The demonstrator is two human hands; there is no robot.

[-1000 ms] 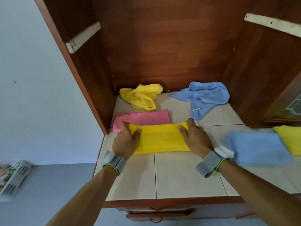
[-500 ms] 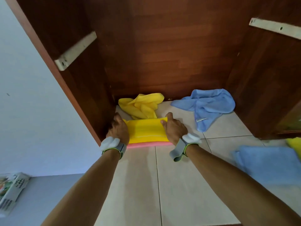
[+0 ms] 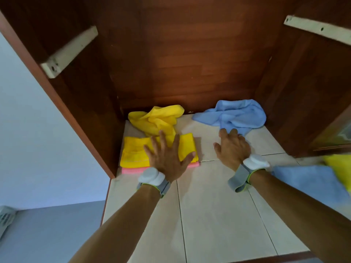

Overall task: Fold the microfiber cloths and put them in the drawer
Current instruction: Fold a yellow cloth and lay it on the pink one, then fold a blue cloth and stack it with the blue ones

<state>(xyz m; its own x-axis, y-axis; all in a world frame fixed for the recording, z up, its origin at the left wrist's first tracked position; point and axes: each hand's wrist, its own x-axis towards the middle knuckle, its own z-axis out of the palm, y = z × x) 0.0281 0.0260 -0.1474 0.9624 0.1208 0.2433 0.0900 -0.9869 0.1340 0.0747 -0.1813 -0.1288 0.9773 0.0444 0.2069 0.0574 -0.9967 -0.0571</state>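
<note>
A folded yellow cloth [image 3: 135,152] lies on a folded pink cloth [image 3: 131,170] at the left of the tiled shelf [image 3: 212,205]. My left hand [image 3: 167,158] presses flat on the yellow cloth with fingers spread. Behind it sits a crumpled yellow cloth [image 3: 157,118]. My right hand [image 3: 232,147] reaches over the tiles, fingers straight, its fingertips at the near edge of a crumpled blue cloth [image 3: 235,114]. At the right edge lie a flat blue cloth [image 3: 303,181] and another yellow cloth [image 3: 340,164], both blurred.
Dark wooden cabinet walls [image 3: 190,63] close the shelf at the back and both sides, with pale shelf rails [image 3: 70,52] on the sides. A white basket [image 3: 5,219] shows at the lower left, on the grey floor.
Both hands carried the folded yellow cloth back and left onto the pink one and released its ends. The left hand now presses it flat; the right has moved to the crumpled blue cloth.
</note>
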